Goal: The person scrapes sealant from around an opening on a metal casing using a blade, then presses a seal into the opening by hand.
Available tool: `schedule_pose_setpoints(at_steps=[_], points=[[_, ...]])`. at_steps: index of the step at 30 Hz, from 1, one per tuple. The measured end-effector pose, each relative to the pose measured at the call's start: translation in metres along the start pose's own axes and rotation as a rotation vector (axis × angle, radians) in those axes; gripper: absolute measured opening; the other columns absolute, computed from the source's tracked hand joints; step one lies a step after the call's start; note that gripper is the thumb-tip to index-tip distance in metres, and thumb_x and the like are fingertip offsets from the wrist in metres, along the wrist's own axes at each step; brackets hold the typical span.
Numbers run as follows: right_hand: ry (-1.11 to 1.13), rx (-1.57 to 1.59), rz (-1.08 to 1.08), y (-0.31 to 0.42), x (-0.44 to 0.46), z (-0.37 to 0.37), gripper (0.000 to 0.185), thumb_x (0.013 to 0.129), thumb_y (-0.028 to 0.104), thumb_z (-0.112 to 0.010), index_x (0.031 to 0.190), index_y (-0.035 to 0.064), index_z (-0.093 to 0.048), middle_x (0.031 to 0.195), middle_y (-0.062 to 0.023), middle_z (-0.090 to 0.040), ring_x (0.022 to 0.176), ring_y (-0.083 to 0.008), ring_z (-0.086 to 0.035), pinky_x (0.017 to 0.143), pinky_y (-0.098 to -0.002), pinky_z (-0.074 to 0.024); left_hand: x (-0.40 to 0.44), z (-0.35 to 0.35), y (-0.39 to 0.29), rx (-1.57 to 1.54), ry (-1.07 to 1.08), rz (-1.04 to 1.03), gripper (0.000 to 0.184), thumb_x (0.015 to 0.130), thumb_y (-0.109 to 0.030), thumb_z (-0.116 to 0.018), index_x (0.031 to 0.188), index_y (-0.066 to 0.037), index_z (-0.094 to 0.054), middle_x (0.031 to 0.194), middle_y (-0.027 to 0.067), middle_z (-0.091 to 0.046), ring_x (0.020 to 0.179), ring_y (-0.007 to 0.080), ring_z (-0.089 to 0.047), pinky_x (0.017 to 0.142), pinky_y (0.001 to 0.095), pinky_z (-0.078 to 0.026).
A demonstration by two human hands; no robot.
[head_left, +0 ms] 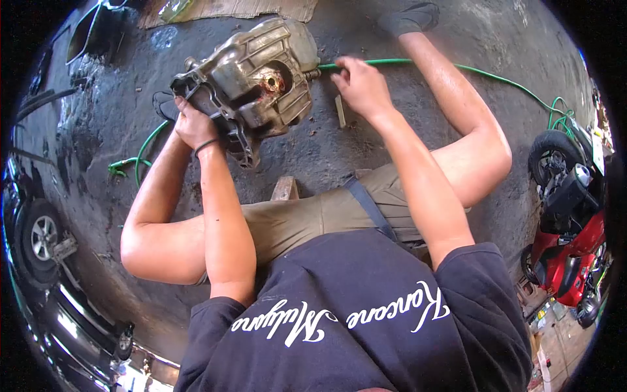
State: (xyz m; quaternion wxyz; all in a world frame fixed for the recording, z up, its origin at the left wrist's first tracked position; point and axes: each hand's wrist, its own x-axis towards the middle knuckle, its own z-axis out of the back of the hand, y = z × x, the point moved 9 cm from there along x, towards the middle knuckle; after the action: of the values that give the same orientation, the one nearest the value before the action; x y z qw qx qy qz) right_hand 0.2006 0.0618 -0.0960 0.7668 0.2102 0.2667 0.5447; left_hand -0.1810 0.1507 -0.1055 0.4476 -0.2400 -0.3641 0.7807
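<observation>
A greasy cast-metal gearbox housing [261, 78] is tilted up in front of me, with a round bore that has brownish grime inside. My left hand [194, 124] grips its lower left rim; the fingertips are partly hidden behind the metal. To the right of the housing, my right hand [362, 85] is raised and apart from it. Its fingers are loosely curled, the thumb stands away from the index finger, and nothing shows between them. Behind that hand runs a green hose [405, 61]. A short pale strip [340, 112] lies on the floor just below it.
My bent legs flank the housing on the dark, stained floor [339, 150]. A wooden block [285, 188] shows by my shorts. Cardboard [228, 9] lies at the far side. A black car [72, 320] stands left; a red motorcycle [568, 261] and a tyre [555, 157] are right.
</observation>
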Motion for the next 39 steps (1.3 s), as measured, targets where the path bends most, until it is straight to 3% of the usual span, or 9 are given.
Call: schedule_pose_setpoints(at_steps=[2,7,12,27,29,33,35,37,39], points=[[-0.085,0.292,0.193,0.054,-0.007,0.042,0.030,0.089,0.027,-0.071,0.108,0.0044,-0.071,0.100,-0.0154,-0.071,0.093,-0.0354,-0.070,0.082,-0.0453,-0.0562,-0.005,0.002,-0.008,0.010,0.004,-0.022,0.075,0.109,-0.055,-0.041,0.096,0.011,-0.074,0.077,0.0172,-0.075,0.068,0.0214,-0.065,0.070,0.0407,-0.053],[0.020,0.138,0.437,0.122,-0.030,0.056,0.025,0.085,0.027,-0.071,0.097,0.0041,-0.072,0.092,-0.0156,-0.069,0.087,-0.0357,-0.069,0.077,-0.0448,-0.0564,-0.015,-0.001,-0.029,-0.027,0.023,-0.142,0.076,0.109,-0.055,-0.040,0.092,0.011,-0.073,0.074,0.0182,-0.074,0.064,0.0230,-0.065,0.066,0.0421,-0.052],[-0.055,-0.131,0.367,0.137,-0.029,0.055,0.015,0.078,0.018,-0.069,0.079,0.0034,-0.074,0.081,-0.0177,-0.073,0.077,-0.0376,-0.073,0.072,-0.0457,-0.0596,-0.020,0.000,-0.034,-0.031,-0.003,-0.113,0.076,0.109,-0.055,-0.040,0.093,0.011,-0.072,0.075,0.0183,-0.075,0.064,0.0235,-0.065,0.065,0.0424,-0.052],[-0.036,-0.343,0.626,0.151,-0.005,0.050,0.011,0.078,0.017,-0.069,0.075,0.0066,-0.071,0.077,-0.0168,-0.073,0.074,-0.0346,-0.075,0.068,-0.0437,-0.0620,-0.012,-0.004,-0.016,-0.083,0.027,-0.042,0.075,0.108,-0.057,-0.040,0.098,0.010,-0.073,0.081,0.0174,-0.076,0.072,0.0247,-0.068,0.070,0.0410,-0.053],[-0.040,-0.339,0.479,0.133,0.007,0.075,0.014,0.080,0.019,-0.070,0.085,0.0072,-0.073,0.080,-0.0167,-0.074,0.077,-0.0346,-0.075,0.071,-0.0454,-0.0616,-0.009,-0.007,-0.012,-0.160,0.049,-0.043,0.075,0.108,-0.057,-0.041,0.098,0.010,-0.073,0.081,0.0168,-0.076,0.072,0.0241,-0.069,0.071,0.0395,-0.054],[-0.096,0.113,0.197,0.074,0.017,0.110,0.027,0.090,0.028,-0.069,0.096,0.0025,-0.075,0.078,-0.0153,-0.073,0.074,-0.0268,-0.074,0.070,-0.0384,-0.0562,-0.006,-0.012,-0.003,-0.256,0.111,0.090,0.070,0.109,-0.054,-0.043,0.107,0.009,-0.074,0.092,0.0092,-0.077,0.082,0.0159,-0.067,0.081,0.0340,-0.055],[-0.060,0.051,0.081,0.029,0.012,0.090,0.025,0.091,0.026,-0.069,0.100,0.0028,-0.074,0.085,-0.0154,-0.074,0.081,-0.0274,-0.074,0.077,-0.0391,-0.0560,-0.007,-0.005,-0.009,-0.124,0.086,0.094,0.072,0.108,-0.056,-0.042,0.112,0.009,-0.074,0.094,0.0110,-0.077,0.085,0.0175,-0.069,0.084,0.0355,-0.055],[-0.289,-0.462,0.300,0.029,-0.009,0.081,0.028,0.093,0.028,-0.070,0.107,0.0037,-0.073,0.096,-0.0163,-0.075,0.087,-0.0280,-0.072,0.081,-0.0386,-0.0556,-0.014,-0.003,-0.020,-0.063,0.091,0.095,0.075,0.107,-0.059,-0.041,0.114,0.008,-0.074,0.096,0.0126,-0.078,0.086,0.0181,-0.069,0.084,0.0356,-0.054],[-0.216,-0.374,0.211,0.025,-0.014,0.070,0.031,0.095,0.030,-0.070,0.115,0.0064,-0.072,0.105,-0.0170,-0.074,0.094,-0.0285,-0.071,0.085,-0.0372,-0.0553,-0.017,0.000,-0.028,-0.124,0.060,0.040,0.073,0.110,-0.055,-0.039,0.104,0.009,-0.075,0.088,0.0117,-0.078,0.079,0.0197,-0.071,0.075,0.0352,-0.055]])
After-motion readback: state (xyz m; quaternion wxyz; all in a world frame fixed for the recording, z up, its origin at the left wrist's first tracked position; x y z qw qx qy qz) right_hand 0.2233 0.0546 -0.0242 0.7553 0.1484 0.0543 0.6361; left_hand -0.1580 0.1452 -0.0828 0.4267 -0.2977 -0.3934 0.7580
